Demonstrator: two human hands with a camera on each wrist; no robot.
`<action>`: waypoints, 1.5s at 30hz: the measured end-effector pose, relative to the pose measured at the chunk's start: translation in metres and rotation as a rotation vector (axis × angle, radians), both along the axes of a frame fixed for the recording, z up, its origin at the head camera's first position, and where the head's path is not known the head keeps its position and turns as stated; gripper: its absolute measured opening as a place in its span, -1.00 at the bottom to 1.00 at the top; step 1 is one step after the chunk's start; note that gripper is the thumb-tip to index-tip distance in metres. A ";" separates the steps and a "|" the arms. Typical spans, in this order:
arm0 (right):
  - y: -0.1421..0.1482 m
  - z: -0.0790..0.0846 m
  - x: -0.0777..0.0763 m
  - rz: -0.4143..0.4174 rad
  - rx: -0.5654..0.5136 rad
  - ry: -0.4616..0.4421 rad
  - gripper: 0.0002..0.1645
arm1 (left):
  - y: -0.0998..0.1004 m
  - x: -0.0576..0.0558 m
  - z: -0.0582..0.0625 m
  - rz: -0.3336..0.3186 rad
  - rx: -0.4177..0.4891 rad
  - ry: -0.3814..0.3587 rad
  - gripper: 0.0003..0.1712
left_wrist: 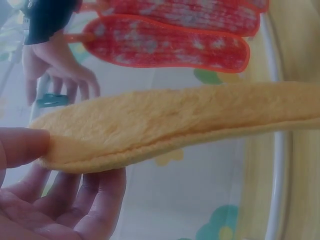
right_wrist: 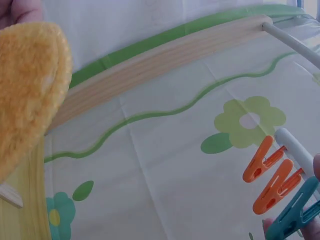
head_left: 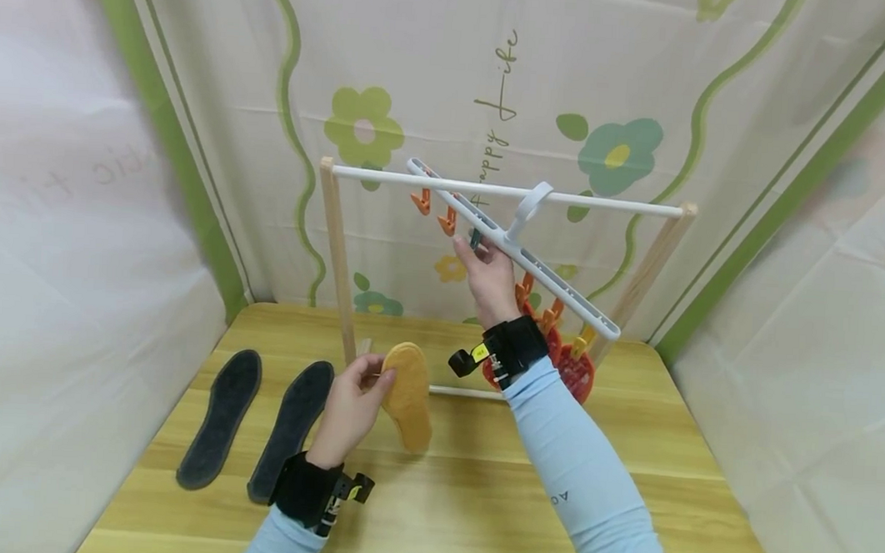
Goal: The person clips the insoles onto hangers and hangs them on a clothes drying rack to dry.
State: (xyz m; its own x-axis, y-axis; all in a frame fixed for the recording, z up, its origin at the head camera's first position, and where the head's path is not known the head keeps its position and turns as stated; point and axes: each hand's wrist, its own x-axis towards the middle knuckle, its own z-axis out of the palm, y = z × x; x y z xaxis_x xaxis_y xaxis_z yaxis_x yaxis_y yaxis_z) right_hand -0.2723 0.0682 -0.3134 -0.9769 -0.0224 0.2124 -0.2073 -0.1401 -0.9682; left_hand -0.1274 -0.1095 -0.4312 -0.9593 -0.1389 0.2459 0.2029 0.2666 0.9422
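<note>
My left hand pinches a yellow fuzzy insole by its end, thumb on one face and fingers behind. In the left wrist view the insole stretches sideways. My right hand is up at a grey clip hanger, its thumb and fingers around a teal clothespin. Two orange clothespins hang beside the teal one, holding nothing. Red patterned insoles hang from orange and yellow clothespins at the hanger's other end, partly hidden behind my right arm in the head view.
The hanger hooks over the white top bar of a wooden-sided rack and slants across it. Two black insoles lie side by side on the wooden table, at left. A flowered curtain stands behind the rack.
</note>
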 end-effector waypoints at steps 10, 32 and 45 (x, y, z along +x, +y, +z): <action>-0.001 -0.004 0.011 0.042 -0.066 0.056 -0.61 | 0.003 -0.001 0.003 -0.012 0.005 -0.009 -0.75; 0.013 -0.011 0.048 0.191 -0.023 0.171 -0.52 | 0.024 -0.018 0.013 -0.067 -0.020 0.071 -0.74; 0.021 -0.010 0.057 0.260 0.038 0.247 -0.59 | 0.042 -0.044 0.041 -0.142 -0.027 0.075 -0.70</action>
State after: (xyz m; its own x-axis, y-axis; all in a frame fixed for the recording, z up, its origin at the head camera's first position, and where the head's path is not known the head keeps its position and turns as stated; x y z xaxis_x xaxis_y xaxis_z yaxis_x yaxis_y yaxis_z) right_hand -0.2149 0.0893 -0.3234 -0.8567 -0.2757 0.4359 -0.3981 -0.1839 -0.8987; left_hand -0.1709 -0.0675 -0.3898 -0.9476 0.0047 0.3195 0.3101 0.2548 0.9159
